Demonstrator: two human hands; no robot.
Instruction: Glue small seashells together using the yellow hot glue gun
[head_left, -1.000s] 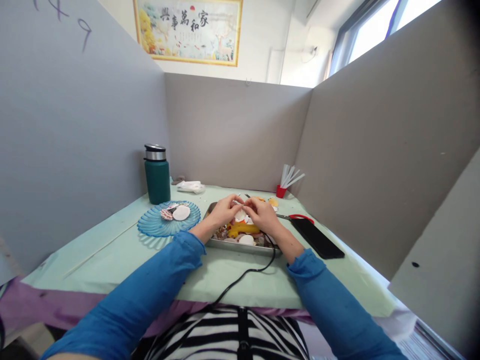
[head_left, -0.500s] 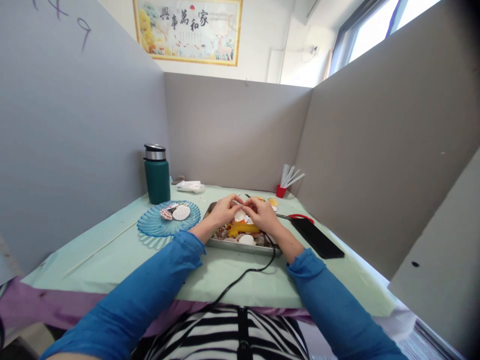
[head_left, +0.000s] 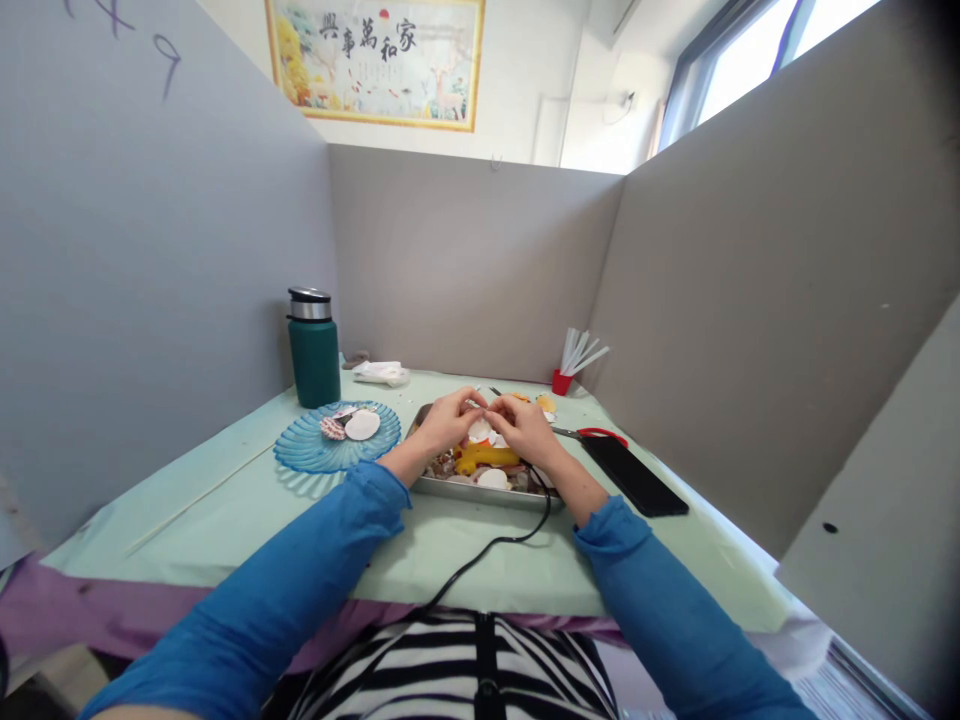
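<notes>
My left hand (head_left: 454,418) and my right hand (head_left: 519,424) meet fingertip to fingertip over a metal tray (head_left: 480,492). Between them the fingers pinch a pale white shell (head_left: 480,431), partly covered by the fingers. Just below lies a yellow glue gun (head_left: 487,457) inside the tray, its black cord (head_left: 499,542) trailing over the front rim towards my lap. Around the glue gun are several shells and small brownish pieces, among them a round white shell (head_left: 493,479) near the front rim.
Left of the tray, a blue fluted glass plate (head_left: 296,440) bears several shells. Behind it stands a green bottle (head_left: 314,350). To the right are red-handled scissors (head_left: 604,436), a black phone (head_left: 637,478) and a red cup (head_left: 562,383) of white sticks. Grey partitions enclose the table.
The white shell between my fingers has shifted and turned slightly. Both hands and everything on the table keep their places.
</notes>
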